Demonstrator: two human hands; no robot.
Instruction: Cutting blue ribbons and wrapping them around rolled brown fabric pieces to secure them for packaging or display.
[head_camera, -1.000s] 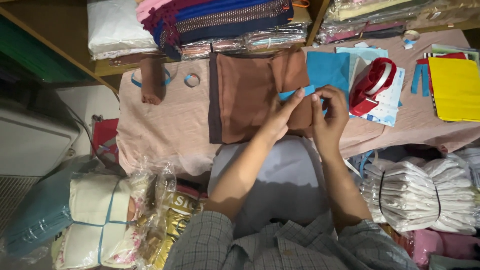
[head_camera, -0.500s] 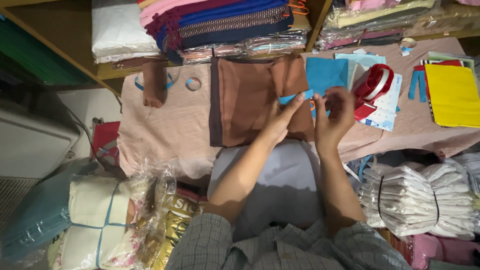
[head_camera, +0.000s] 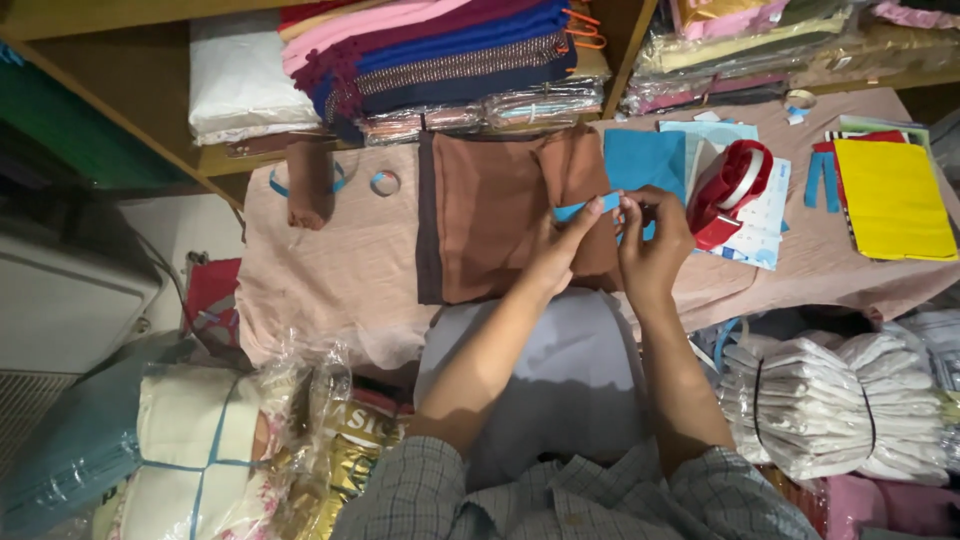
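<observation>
Both hands have barely shifted: the left hand (head_camera: 556, 250) and right hand (head_camera: 650, 235) keep pinching the blue strip (head_camera: 588, 207) between fingertips, stretched over the brown cloth (head_camera: 490, 215) on the desk (head_camera: 340, 270), beside the red dispenser (head_camera: 735, 190).

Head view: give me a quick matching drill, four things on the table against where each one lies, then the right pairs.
Things:
1. blue strip
2. brown folded cloth
3. red tape dispenser
4. yellow sheet

Places:
A. far right of the table
B. just right of the right hand
C. pinched between the left hand and the right hand
D. middle of the table, under both hands

Pairs: 1-C, 2-D, 3-B, 4-A
</observation>
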